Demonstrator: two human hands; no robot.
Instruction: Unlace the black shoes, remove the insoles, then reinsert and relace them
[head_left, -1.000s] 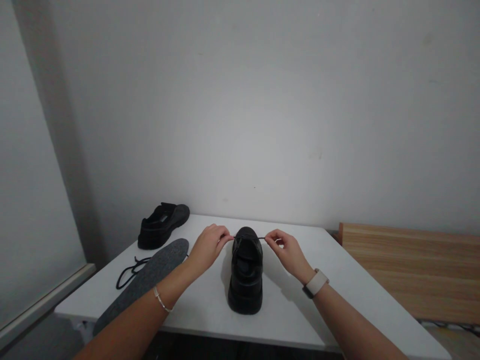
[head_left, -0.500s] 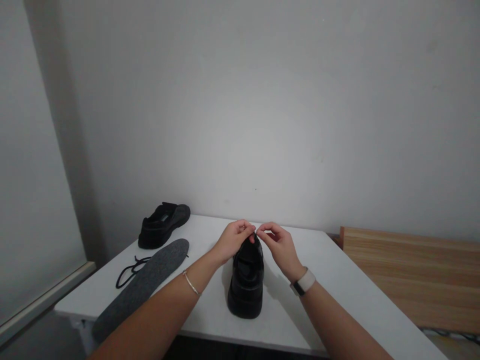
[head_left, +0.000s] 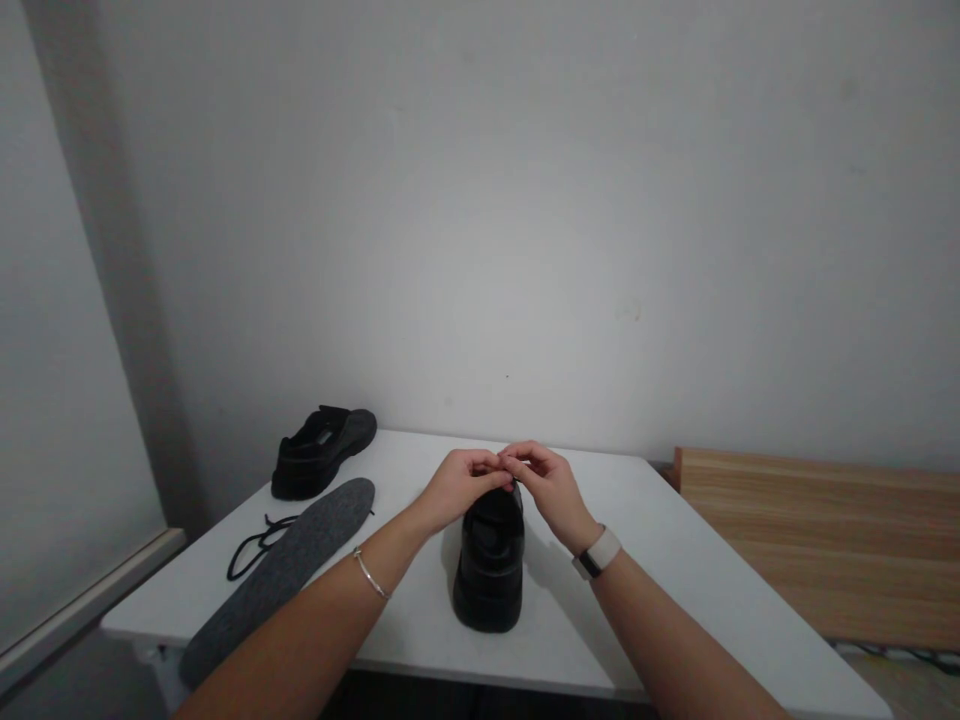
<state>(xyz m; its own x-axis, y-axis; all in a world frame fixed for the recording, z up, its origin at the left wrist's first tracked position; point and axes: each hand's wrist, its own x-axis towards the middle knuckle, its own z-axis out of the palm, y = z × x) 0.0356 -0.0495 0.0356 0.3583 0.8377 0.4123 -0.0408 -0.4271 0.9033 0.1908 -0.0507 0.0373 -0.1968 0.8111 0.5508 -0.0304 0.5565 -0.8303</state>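
The black shoe (head_left: 489,570) being worked on stands upright on the white desk (head_left: 637,510), sole down, near the middle. Its heel faces the person and its toe end points away toward the wall, so its long axis runs nearly straight ahead. The left hand (head_left: 469,487) and right hand (head_left: 551,490) meet above its front part, fingers bunched narrow and tips touching or overlapping; whether they grip lace, I cannot tell.

One second ago the hands were apart, one on each side of the shoe, with a dark lace stretched out to either side; now they cover that area. The second black shoe (head_left: 307,475), the grey insole (head_left: 311,545) and the loose lace (head_left: 247,550) partly beneath it lie as before, to the left.
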